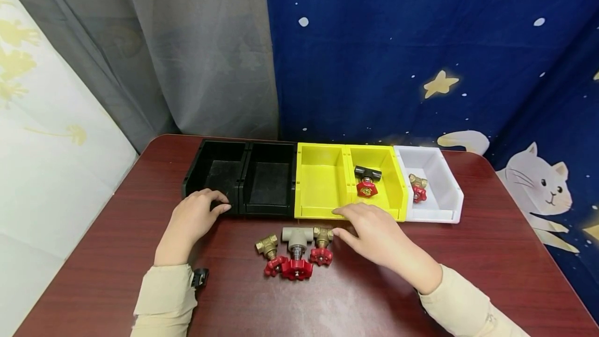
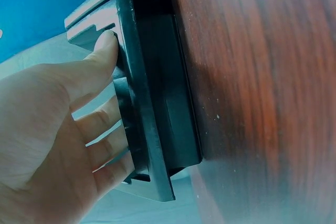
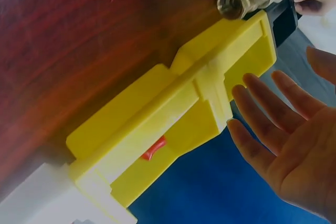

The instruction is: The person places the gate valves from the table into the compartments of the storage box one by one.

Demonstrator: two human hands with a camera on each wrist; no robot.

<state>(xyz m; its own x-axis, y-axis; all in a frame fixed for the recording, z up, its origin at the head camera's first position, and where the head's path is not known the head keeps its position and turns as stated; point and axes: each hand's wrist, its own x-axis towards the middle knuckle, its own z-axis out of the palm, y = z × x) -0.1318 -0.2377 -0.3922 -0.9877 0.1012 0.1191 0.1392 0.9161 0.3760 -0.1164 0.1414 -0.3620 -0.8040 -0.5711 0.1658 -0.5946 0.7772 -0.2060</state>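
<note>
My left hand point(image 1: 198, 217) rests at the front edge of the leftmost black bin point(image 1: 222, 173), its thumb at the rim and its fingers reaching behind it in the left wrist view. With fingers extended, my right hand point(image 1: 372, 230) hovers palm down by the front of the yellow bins, its thumb tip close beside a brass valve point(image 1: 323, 238) with a red handwheel. To that valve's left lie a grey-bodied valve point(image 1: 297, 238) with a larger red handwheel and another brass valve point(image 1: 268, 247). The right wrist view shows nothing in the right palm.
Five bins stand in a row: a second black bin point(image 1: 270, 186), a yellow bin point(image 1: 322, 183), another yellow bin point(image 1: 386, 186) holding a black valve point(image 1: 367, 173), and a white bin point(image 1: 440, 191) holding a brass valve point(image 1: 418, 181). Curtains point(image 1: 355, 56) hang behind the table point(image 1: 234, 306).
</note>
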